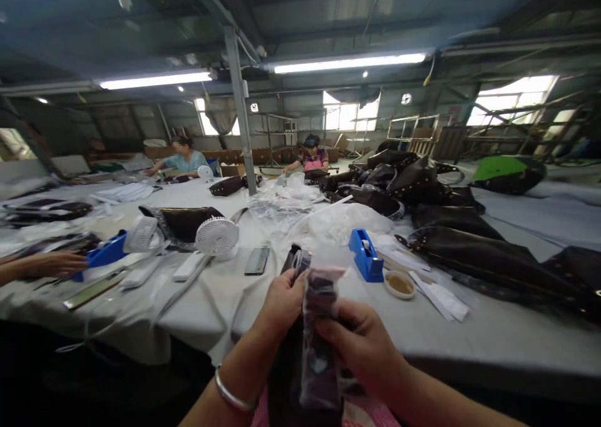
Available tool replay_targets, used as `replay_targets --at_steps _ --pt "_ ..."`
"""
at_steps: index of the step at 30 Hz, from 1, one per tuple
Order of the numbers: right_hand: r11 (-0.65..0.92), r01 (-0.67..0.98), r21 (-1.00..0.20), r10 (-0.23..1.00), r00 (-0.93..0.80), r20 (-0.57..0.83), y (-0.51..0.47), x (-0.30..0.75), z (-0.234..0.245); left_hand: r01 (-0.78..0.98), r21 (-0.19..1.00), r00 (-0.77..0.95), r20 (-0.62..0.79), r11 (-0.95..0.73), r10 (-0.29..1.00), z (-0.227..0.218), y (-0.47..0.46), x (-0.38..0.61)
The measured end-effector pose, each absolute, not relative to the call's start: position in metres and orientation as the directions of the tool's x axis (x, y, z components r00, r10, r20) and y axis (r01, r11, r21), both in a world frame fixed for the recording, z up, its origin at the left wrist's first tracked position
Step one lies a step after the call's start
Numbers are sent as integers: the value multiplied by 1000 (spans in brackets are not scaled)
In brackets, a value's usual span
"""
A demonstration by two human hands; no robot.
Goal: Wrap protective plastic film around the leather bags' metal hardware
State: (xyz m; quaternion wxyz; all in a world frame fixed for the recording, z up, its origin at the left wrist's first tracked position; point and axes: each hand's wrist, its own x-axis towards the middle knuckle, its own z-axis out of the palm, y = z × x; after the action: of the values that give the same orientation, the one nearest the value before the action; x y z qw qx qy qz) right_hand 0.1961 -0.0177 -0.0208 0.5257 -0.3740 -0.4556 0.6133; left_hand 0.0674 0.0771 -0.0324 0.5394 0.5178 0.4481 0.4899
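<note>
- At lower centre of the frame, a plastic-wrapped dark strip (320, 352) is held.
- It is pinched by fingers of the right hand (360, 334).
- Its upper edge is gripped by the left hand (280, 300).

one held packet (320, 358), two blue dispensers (367, 258)

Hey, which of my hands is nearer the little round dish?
Right. Your right hand is in front of the round dish, slightly left; your left hand is farther left.
</note>
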Motion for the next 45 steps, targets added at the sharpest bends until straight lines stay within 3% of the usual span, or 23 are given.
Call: replay_targets --at_steps 3,7,12,14,18,21,26,29,33,38,41,45 --pt "-153 -296 -943 984 -130 -119 -5 192 -46 -23 999 130 -29 32 991 -42 65 60" --pt "-166 -270 -948 982 -133 -134 -3 189 -59 -36 998 135 -38 44 990 -46 54 53" --pt "-245 -209 -947 963 -162 -214 -14 187 -66 -289 913 350 -180 288 919 -53 37 43" --pt "-269 -175 -947 953 -195 -234 -17 187 -70 -320 895 367 -185 310 912 -56 33 41" --pt "-334 -57 -941 903 -304 -303 -22 193 -67 -246 945 242 -155 215 958 -59 32 43" --pt "-369 97 -924 808 -457 -370 -30 201 -54 -276 924 224 -206 264 953 -60 31 45" --pt "-237 253 -938 675 -651 -346 -38 219 -37 -297 915 214 -216 275 952 -62 32 44" --pt "-264 203 -943 714 -616 -333 -26 227 -40 -249 936 195 -202 248 960 -60 35 45" --pt "-314 41 -949 848 -438 -299 4 222 -51 -118 977 160 -159 179 974 -57 37 48" --pt "-432 -198 -880 862 -376 -339 23 203 -57 35 997 151 -70 65 986 -53 34 44" --pt "-372 -278 -885 901 -337 -273 18 204 -54 105 994 227 -57 34 972 -47 28 39" --pt "-248 -270 -930 951 -249 -181 6 213 -45 18 995 343 -97 96 935 -41 13 39"
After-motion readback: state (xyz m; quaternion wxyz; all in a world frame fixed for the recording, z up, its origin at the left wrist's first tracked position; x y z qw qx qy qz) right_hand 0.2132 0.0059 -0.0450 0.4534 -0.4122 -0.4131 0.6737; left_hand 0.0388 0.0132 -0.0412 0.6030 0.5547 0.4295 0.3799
